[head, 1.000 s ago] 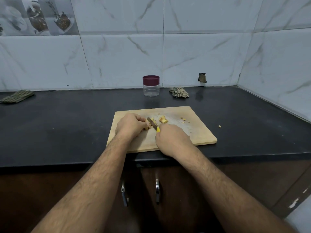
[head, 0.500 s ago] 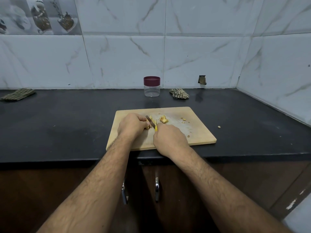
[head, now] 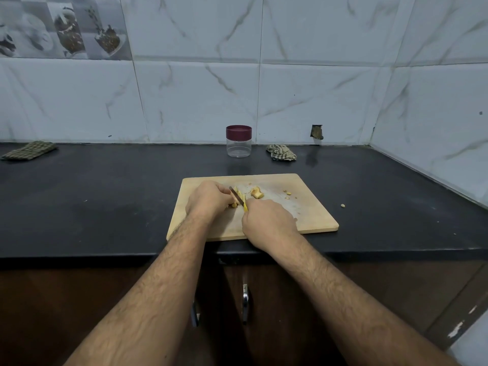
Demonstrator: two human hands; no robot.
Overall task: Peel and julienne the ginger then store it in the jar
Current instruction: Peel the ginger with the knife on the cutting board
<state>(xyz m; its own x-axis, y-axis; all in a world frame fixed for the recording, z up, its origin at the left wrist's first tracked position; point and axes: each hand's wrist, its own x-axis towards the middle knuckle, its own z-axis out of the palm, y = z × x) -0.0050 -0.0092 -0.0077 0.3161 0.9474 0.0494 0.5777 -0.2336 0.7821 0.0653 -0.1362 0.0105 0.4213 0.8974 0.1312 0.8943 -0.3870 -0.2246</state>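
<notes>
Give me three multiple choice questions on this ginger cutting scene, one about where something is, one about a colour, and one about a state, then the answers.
1. Where is the jar?
A. On the cutting board
B. On the countertop by the wall, behind the cutting board
C. In the left hand

2. What colour is the jar's lid?
A. Maroon
B. Green
C. White

3. What is the right hand doing?
A. Resting flat on the countertop
B. Lifting the jar
C. Gripping the knife

Answers: B, the jar stands at the back of the countertop, clear of the cutting board. A, the lid is dark red. C, its fingers curl round the yellow handle, blade on the ginger.
</notes>
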